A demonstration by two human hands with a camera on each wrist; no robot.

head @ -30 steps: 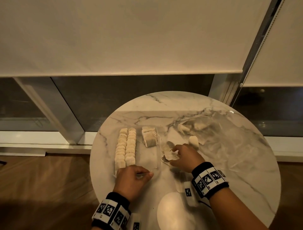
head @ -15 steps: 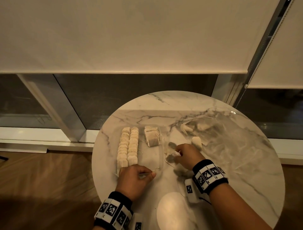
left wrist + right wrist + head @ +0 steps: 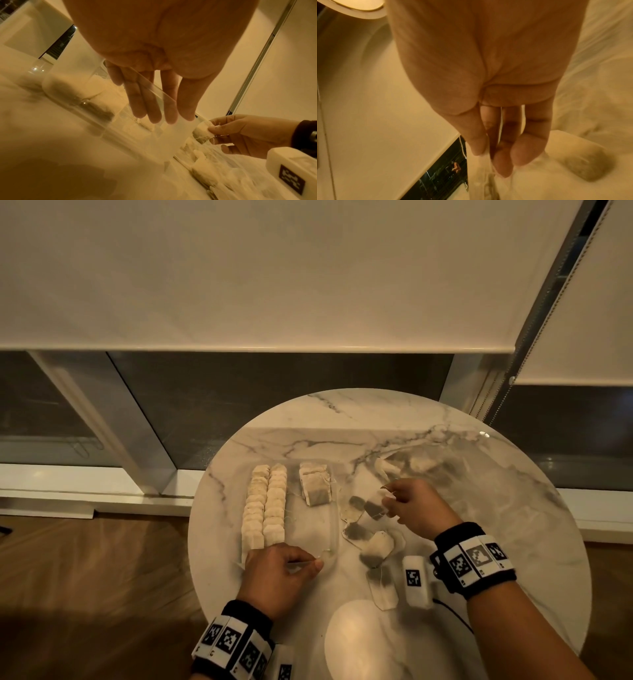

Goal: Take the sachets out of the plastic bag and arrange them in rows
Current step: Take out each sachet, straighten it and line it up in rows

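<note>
Hands: R point(image 3: 412, 506) pinches sachet point(image 3: 375, 506), L point(image 3: 279, 571) grips tray rim point(image 3: 330, 551)

The table point(image 3: 376, 419) is white marble with grey veins. The sachets point(image 3: 265, 505) in the rows are cream; the loose ones point(image 3: 376, 547) are off-white with dark grey patches. The tray point(image 3: 330, 529) is clear. The wristbands point(image 3: 474, 559) are black with white tags bearing black square patterns. The floor point(image 3: 85, 577) is brown wood, the blind point(image 3: 239, 268) cream.

Dim, warm amber light; a bright glare patch on the surface point(image 3: 363, 642) just near of both hands. Wrist views soft, blurred, edges bowed by wide lenses.
</note>
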